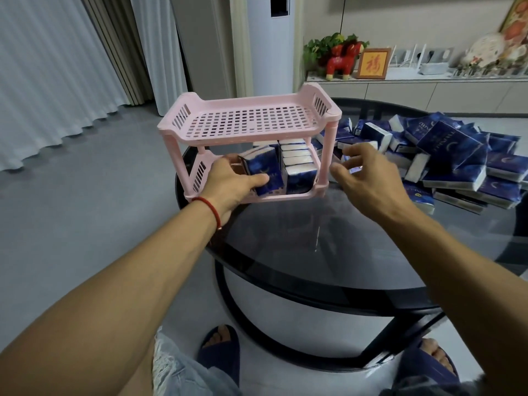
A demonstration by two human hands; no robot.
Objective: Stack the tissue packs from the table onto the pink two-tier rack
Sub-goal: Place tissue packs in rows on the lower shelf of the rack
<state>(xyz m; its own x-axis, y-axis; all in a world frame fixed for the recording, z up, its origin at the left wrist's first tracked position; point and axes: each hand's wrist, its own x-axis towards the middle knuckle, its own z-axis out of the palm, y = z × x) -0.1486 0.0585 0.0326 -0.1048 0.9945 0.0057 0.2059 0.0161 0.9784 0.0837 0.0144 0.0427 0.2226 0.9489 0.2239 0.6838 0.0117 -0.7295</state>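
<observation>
The left hand (228, 178) holds a blue tissue pack (264, 170) inside the pink rack's (251, 121) bottom shelf, while the open right hand (368, 178) should next grab 1 more from the pile (457, 155) on the bench (343, 238).

Red toy horse (343, 60), framed picture (373, 63), potted plant (323, 45), white curtains (51, 67)

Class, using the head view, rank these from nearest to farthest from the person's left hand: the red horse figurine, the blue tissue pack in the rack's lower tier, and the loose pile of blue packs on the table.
From the left hand:
1. Blue tissue pack, lower tier, in its grip.
2. Loose pile of blue packs, on the table, right.
3. Red horse figurine, far sideboard.
</observation>
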